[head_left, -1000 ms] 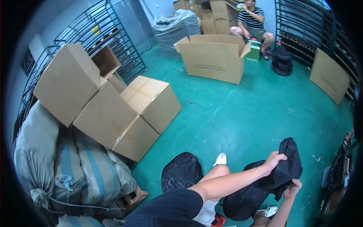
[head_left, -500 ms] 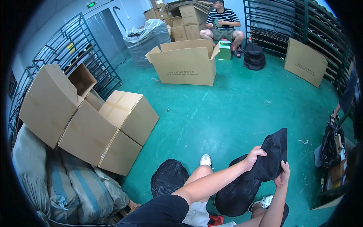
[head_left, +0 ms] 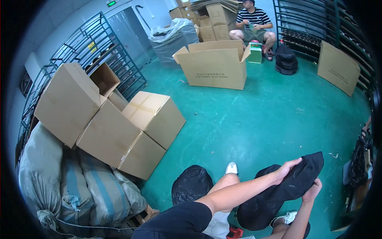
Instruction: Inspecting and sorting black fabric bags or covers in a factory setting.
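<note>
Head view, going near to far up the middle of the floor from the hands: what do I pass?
Black cloth item held by the left hand and right hand → bare green floor → large open cardboard box → seated person in a striped shirt.

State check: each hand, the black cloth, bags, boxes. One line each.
left hand: fingers gripping the black cloth's top edge
right hand: holding the cloth from below
black cloth: held up, draped, off the floor
black bag: on floor, bunched shut
big carton: upright, flaps open
stacked cartons: tilted, mostly closed, one open
grey sacks: full, piled
</note>
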The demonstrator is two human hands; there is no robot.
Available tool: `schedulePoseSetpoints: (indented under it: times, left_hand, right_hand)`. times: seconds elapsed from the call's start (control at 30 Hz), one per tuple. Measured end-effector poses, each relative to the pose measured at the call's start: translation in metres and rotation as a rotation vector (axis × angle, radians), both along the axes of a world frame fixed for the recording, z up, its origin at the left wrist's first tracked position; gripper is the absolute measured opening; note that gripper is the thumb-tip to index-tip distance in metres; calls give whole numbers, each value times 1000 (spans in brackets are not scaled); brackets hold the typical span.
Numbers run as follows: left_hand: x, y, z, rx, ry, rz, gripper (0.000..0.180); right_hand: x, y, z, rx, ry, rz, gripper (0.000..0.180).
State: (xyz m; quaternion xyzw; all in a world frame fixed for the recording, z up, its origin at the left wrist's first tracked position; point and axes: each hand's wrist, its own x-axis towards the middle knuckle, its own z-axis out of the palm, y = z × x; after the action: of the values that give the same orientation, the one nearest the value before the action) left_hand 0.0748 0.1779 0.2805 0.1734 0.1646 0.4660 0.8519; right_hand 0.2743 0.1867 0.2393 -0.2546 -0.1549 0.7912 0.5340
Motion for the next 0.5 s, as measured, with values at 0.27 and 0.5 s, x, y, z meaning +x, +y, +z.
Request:
schedulePoseSetpoints:
  times: [0.27,0.5]
  left_hand:
    - [6,7,-43,103,319,85,38]
    - [21,1,-61,229,788,56,72]
  right_hand:
    - [-2,0,-2,66,68,28,38]
    - [-3,-4,0,65,33,57,37]
